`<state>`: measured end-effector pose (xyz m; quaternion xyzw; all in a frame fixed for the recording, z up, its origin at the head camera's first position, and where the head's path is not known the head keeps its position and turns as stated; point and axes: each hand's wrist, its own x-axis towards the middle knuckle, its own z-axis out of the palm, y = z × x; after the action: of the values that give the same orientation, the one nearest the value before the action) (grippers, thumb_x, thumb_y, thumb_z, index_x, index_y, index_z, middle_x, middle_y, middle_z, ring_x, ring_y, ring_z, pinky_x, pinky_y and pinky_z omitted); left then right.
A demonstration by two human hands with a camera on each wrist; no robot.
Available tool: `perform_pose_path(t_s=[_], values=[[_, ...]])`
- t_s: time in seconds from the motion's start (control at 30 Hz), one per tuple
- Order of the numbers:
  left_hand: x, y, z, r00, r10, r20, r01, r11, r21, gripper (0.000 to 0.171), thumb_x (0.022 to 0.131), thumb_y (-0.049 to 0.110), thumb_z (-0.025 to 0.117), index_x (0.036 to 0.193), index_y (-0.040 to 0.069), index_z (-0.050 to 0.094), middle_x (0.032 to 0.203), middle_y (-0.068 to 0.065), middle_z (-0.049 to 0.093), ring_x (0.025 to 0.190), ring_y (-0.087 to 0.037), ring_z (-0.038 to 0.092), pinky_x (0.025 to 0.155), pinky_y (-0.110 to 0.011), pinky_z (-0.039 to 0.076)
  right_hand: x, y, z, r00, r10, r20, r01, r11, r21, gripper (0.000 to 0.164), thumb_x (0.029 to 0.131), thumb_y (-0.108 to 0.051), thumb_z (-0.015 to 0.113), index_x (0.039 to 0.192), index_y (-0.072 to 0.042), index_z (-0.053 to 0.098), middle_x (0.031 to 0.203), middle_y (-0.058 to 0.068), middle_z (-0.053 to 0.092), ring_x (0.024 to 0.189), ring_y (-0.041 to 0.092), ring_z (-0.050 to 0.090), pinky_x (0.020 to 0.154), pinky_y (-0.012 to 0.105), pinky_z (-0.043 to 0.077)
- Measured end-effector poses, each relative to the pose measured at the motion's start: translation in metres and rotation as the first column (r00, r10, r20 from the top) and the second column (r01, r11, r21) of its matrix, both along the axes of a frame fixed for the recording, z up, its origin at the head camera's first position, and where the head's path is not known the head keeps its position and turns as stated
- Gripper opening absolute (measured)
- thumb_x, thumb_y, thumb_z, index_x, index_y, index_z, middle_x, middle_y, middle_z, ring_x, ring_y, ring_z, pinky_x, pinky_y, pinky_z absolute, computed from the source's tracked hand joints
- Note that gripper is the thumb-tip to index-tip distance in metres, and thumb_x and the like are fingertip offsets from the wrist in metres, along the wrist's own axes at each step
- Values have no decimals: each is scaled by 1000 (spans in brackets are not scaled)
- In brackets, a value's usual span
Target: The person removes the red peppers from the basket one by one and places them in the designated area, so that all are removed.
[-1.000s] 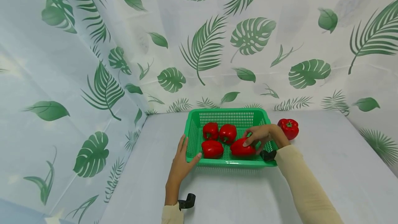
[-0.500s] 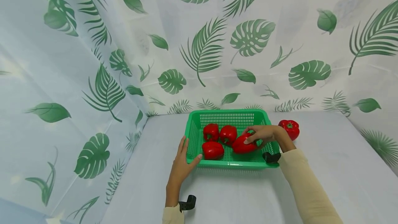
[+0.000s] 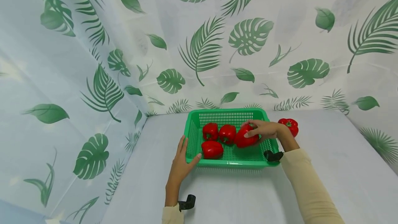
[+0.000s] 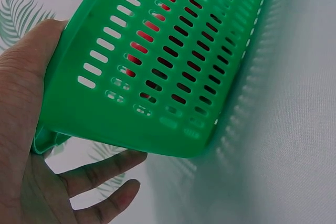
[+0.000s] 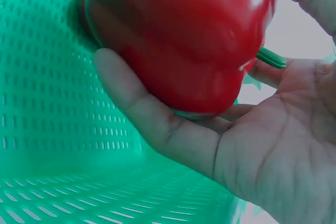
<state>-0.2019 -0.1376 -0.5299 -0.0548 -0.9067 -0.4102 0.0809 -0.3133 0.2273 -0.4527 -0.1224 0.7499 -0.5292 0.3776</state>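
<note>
A red bell pepper is gripped by my right hand in the right part of a green plastic basket. In the right wrist view, the fingers curve round this glossy pepper, and its green stem points toward the palm. My left hand touches the basket's near left corner, thumb along the front rim and fingers reaching up the left side. From the left wrist view, the fingers look fairly straight beside the slotted wall. Three more red bell peppers lie in the basket's left and middle parts, one of them in front.
Another red bell pepper sits on the white table, just right of the basket and partly behind my right forearm. A leaf-printed sheet hangs behind and along the left side.
My right hand has lifted the bell pepper slightly and tilted it more upright, moving a little toward the back of the basket. The left hand stays at the corner.
</note>
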Motion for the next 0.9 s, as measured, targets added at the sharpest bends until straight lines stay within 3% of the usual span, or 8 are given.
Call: perform_pose_path(t_s=[0.3, 0.53, 0.9], values=[[0, 0, -2, 1000, 4, -2, -4, 1000, 4, 89, 87, 64, 58, 157, 21, 23, 165, 9, 12, 141, -36, 38, 101, -66, 40, -2, 5, 0, 987, -34, -158, 39, 999, 33, 75, 86, -27, 74, 144, -8, 31, 143, 23, 38, 127, 39, 43, 93, 56, 51], [-1, 0, -2, 1000, 9, -5, -9, 1000, 6, 86, 88, 56, 62, 157, 22, 23, 165, 8, 12, 142, -36, 37, 101, -66, 40, -4, 9, 2, 971, -66, -228, 65, 998, -11, 72, 90, -28, 68, 144, 0, 30, 143, 24, 40, 123, 37, 47, 92, 48, 53], [-1, 1, -1, 1000, 10, 2, -10, 1000, 7, 86, 89, 54, 63, 157, 21, 24, 165, 8, 13, 143, -34, 35, 103, -64, 39, -1, 8, 1, 957, -135, -256, 108, 987, -116, 69, 89, -22, 69, 145, -8, 31, 140, 21, 43, 119, 32, 49, 87, 43, 55]])
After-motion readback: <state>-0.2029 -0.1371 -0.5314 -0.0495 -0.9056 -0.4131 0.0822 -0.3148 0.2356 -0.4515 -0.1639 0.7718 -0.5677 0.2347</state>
